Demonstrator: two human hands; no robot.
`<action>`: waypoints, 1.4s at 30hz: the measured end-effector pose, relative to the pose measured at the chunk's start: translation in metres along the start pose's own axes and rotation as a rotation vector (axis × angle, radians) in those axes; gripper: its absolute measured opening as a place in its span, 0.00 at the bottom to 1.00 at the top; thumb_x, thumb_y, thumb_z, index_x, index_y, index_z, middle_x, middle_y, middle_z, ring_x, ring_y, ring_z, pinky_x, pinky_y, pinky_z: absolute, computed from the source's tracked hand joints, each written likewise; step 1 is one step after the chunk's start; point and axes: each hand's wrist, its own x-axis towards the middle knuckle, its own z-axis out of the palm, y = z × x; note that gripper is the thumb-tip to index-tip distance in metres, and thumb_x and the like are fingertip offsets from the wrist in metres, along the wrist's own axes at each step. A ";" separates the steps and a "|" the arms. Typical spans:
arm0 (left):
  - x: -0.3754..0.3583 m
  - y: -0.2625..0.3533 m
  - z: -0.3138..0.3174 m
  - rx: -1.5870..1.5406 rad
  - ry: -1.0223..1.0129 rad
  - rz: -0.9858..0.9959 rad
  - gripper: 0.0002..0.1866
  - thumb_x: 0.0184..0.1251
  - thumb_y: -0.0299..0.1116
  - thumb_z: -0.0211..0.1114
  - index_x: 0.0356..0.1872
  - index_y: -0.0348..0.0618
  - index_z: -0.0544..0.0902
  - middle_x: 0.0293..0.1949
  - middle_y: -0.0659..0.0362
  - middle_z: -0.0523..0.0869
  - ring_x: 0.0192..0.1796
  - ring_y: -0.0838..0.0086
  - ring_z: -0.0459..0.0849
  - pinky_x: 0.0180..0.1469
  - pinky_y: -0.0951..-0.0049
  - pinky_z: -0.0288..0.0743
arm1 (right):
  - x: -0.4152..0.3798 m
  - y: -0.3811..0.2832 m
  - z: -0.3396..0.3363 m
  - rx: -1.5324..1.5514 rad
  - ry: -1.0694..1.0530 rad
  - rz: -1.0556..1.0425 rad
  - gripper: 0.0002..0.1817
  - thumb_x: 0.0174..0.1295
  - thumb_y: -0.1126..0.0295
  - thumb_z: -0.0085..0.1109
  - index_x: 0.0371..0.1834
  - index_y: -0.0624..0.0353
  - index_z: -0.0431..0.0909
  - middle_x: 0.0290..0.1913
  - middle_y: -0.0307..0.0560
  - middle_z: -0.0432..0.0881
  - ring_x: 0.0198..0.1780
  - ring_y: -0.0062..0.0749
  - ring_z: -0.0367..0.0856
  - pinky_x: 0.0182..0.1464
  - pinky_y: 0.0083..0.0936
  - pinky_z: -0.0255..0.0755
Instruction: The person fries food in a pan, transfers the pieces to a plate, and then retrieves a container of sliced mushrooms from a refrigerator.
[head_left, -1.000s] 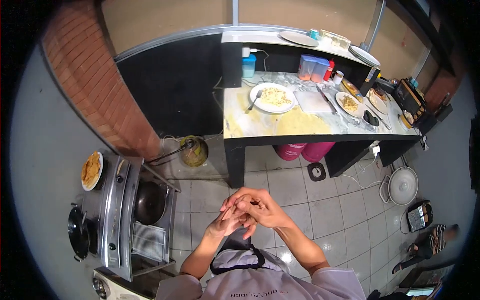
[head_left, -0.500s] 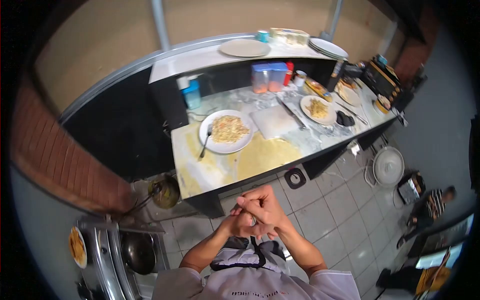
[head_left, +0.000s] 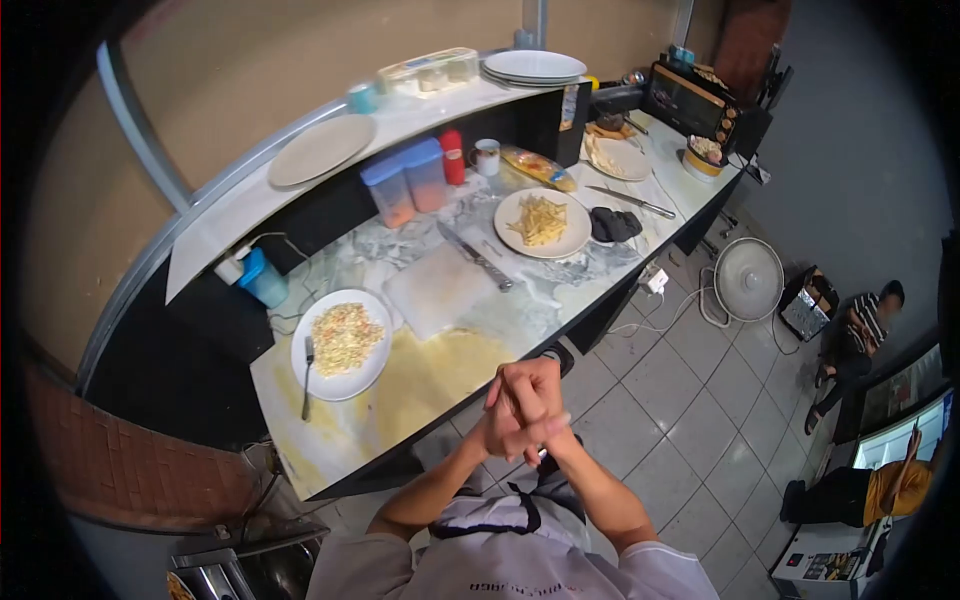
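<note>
My left hand (head_left: 502, 425) and my right hand (head_left: 535, 395) are clasped together in front of my body, just off the counter's front edge. Their fingers are folded over each other, and no object shows between them. Nearest on the counter (head_left: 440, 375) is a white cutting board (head_left: 440, 290) with a knife (head_left: 475, 258) along its far right side. To the left lies a white plate (head_left: 383, 375) of shredded food (head_left: 345, 338) with a fork (head_left: 307, 375) on its left rim. A plate of fries (head_left: 542, 220) stands further right, beside a black cloth-like item (head_left: 614, 225).
Lidded containers (head_left: 405, 180), a red bottle (head_left: 453, 158) and a mug (head_left: 486, 157) stand under the raised shelf (head_left: 230, 200). Stacked plates (head_left: 535, 67) rest on it. A fan (head_left: 748, 280) is on the floor at right. Two people (head_left: 865, 325) (head_left: 890, 490) are at far right.
The view has turned to the right, so the counter and its plates appear further left. My hands remain clasped, with the fingers folded more closely.
</note>
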 end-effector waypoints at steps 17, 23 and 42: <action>0.336 -0.034 0.025 -0.281 0.242 0.023 0.11 0.70 0.30 0.54 0.47 0.35 0.72 0.37 0.56 0.81 0.40 0.74 0.80 0.46 0.76 0.72 | 0.108 0.066 -0.356 -0.043 0.372 0.166 0.15 0.56 0.79 0.55 0.45 0.69 0.66 0.30 0.47 0.79 0.33 0.19 0.78 0.35 0.14 0.72; 0.466 -0.066 0.032 -0.297 0.241 0.027 0.08 0.67 0.28 0.57 0.42 0.41 0.68 0.30 0.63 0.76 0.35 0.82 0.72 0.41 0.82 0.67 | 0.144 0.072 -0.465 -0.113 0.636 0.147 0.15 0.56 0.78 0.58 0.36 0.58 0.59 0.16 0.32 0.69 0.18 0.11 0.65 0.18 0.13 0.55; 0.694 -0.114 0.025 -0.346 0.790 0.166 0.20 0.46 0.08 0.43 0.38 0.40 0.73 0.24 0.66 0.67 0.26 0.85 0.68 0.31 0.84 0.70 | 0.319 0.136 -0.740 -0.114 0.235 0.275 0.13 0.28 0.91 0.35 0.08 0.58 0.52 0.14 0.32 0.53 0.21 0.17 0.51 0.22 0.19 0.41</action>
